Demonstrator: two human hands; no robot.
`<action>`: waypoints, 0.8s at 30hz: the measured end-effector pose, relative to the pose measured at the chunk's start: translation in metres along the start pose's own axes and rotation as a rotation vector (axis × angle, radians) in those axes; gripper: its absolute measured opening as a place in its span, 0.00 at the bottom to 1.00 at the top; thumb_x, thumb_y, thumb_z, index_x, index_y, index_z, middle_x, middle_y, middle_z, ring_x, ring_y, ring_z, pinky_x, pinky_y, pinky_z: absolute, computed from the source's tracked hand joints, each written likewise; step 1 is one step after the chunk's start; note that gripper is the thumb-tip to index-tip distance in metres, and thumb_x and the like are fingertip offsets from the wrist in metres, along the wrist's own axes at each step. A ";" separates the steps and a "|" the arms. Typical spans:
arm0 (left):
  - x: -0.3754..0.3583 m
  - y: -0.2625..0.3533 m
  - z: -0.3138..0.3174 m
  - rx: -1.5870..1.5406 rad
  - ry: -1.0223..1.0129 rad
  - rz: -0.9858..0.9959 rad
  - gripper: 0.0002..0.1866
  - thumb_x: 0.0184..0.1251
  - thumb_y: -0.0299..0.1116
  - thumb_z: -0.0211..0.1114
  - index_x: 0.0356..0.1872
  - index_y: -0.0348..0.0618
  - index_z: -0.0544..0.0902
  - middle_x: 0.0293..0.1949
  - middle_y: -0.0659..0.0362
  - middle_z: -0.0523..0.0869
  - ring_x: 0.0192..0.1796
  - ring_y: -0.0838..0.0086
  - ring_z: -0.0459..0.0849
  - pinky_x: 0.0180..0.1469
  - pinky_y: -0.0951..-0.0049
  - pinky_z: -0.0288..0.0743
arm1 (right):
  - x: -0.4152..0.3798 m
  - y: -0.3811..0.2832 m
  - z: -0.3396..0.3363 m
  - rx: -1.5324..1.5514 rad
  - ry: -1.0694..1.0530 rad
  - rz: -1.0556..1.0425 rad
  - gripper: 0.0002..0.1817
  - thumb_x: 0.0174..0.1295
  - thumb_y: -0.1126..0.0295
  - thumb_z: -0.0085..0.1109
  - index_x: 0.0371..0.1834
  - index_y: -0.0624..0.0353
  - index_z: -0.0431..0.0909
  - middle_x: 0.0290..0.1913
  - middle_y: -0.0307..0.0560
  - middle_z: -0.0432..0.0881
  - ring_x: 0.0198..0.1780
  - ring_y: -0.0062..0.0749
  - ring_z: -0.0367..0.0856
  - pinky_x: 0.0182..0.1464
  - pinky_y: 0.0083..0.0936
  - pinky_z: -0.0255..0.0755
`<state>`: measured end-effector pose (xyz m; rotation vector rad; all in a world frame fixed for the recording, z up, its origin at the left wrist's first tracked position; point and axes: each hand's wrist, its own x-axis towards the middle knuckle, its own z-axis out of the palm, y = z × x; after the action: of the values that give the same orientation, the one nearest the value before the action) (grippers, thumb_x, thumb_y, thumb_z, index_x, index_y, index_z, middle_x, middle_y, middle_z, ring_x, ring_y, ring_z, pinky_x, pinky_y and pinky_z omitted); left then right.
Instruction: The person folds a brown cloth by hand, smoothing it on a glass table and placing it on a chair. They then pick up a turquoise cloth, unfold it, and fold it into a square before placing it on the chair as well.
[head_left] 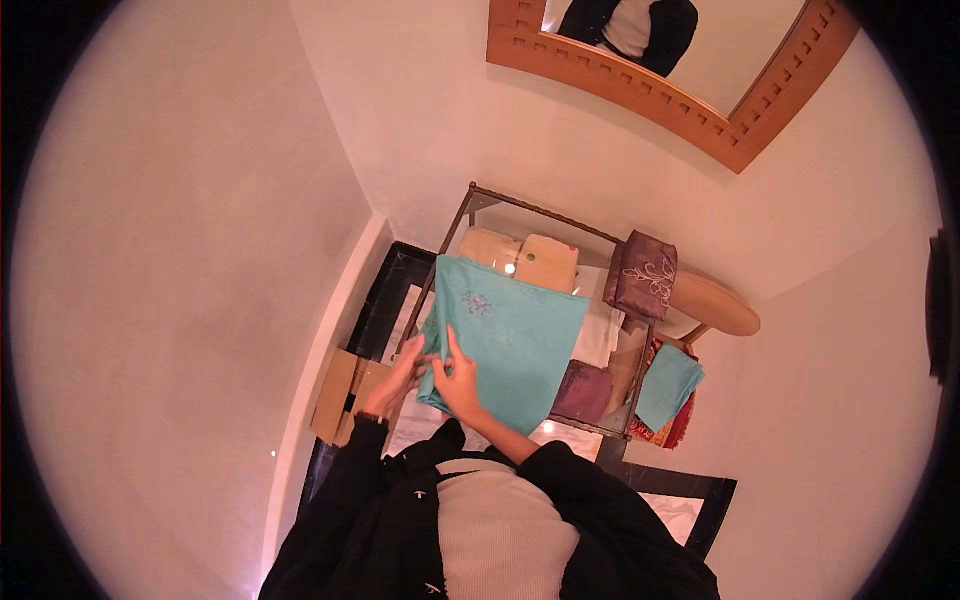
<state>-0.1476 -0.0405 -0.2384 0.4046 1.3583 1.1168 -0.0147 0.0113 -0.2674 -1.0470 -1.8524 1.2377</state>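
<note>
A turquoise cloth [520, 335] with a small embroidered motif lies spread over the glass-topped table, its left edge folded. At that left edge is my left hand [398, 378], its fingers apart and their tips close to the folds. My right hand [457, 382] rests on the cloth's lower left part, index finger stretched out and thumb apart. Whether any fabric is between the fingers is too small to tell.
Folded beige cloths [548, 262] lie behind the turquoise one. A wrapped maroon bundle [645, 275] sits at the table's right corner, beside a round wooden stool [715, 302]. Another turquoise cloth [670, 385] lies to the right. Cardboard [338, 395] is at left; a framed mirror [690, 100] hangs above.
</note>
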 end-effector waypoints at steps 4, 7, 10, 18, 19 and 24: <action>0.043 0.021 0.011 0.309 -0.139 0.367 0.34 0.71 0.35 0.56 0.76 0.52 0.55 0.63 0.54 0.69 0.49 0.80 0.72 0.54 0.73 0.69 | -0.001 -0.001 0.009 -0.148 -0.198 0.039 0.38 0.67 0.65 0.58 0.77 0.60 0.53 0.31 0.38 0.83 0.36 0.27 0.80 0.63 0.44 0.57; 0.049 0.051 0.018 0.477 -0.335 0.251 0.33 0.63 0.19 0.48 0.73 0.49 0.64 0.59 0.55 0.75 0.38 0.79 0.74 0.47 0.75 0.71 | 0.004 0.009 0.003 -0.097 -0.283 -0.081 0.38 0.69 0.61 0.55 0.78 0.60 0.51 0.38 0.42 0.85 0.41 0.32 0.83 0.66 0.50 0.53; 0.059 0.055 0.020 0.562 -0.365 0.346 0.30 0.60 0.17 0.48 0.66 0.46 0.74 0.50 0.55 0.84 0.42 0.75 0.78 0.50 0.74 0.72 | 0.008 0.025 -0.017 0.006 -0.324 -0.139 0.36 0.70 0.60 0.54 0.77 0.59 0.53 0.45 0.47 0.85 0.47 0.34 0.83 0.67 0.52 0.53; 0.111 0.008 -0.026 1.053 -0.017 0.624 0.30 0.55 0.14 0.47 0.61 0.46 0.78 0.53 0.39 0.81 0.53 0.44 0.79 0.56 0.55 0.73 | -0.043 0.066 -0.090 -0.521 -0.316 -0.199 0.31 0.63 0.66 0.60 0.71 0.50 0.66 0.65 0.53 0.70 0.67 0.49 0.66 0.70 0.54 0.53; 0.107 0.013 -0.021 1.062 0.002 0.647 0.31 0.55 0.14 0.48 0.61 0.46 0.77 0.53 0.38 0.80 0.53 0.43 0.79 0.56 0.54 0.73 | -0.053 0.070 -0.098 -0.633 -0.256 -0.210 0.31 0.61 0.67 0.61 0.70 0.49 0.67 0.67 0.55 0.66 0.69 0.52 0.63 0.69 0.55 0.54; 0.094 0.021 -0.001 1.130 0.122 0.749 0.34 0.55 0.13 0.52 0.66 0.49 0.73 0.58 0.41 0.77 0.55 0.46 0.78 0.55 0.52 0.73 | -0.076 0.072 -0.136 -0.836 0.015 -0.134 0.32 0.56 0.69 0.65 0.67 0.52 0.69 0.70 0.65 0.59 0.70 0.65 0.57 0.69 0.54 0.56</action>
<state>-0.1726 0.0452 -0.2752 1.7933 1.9323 0.8254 0.1544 0.0153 -0.2975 -1.2965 -2.4414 0.3385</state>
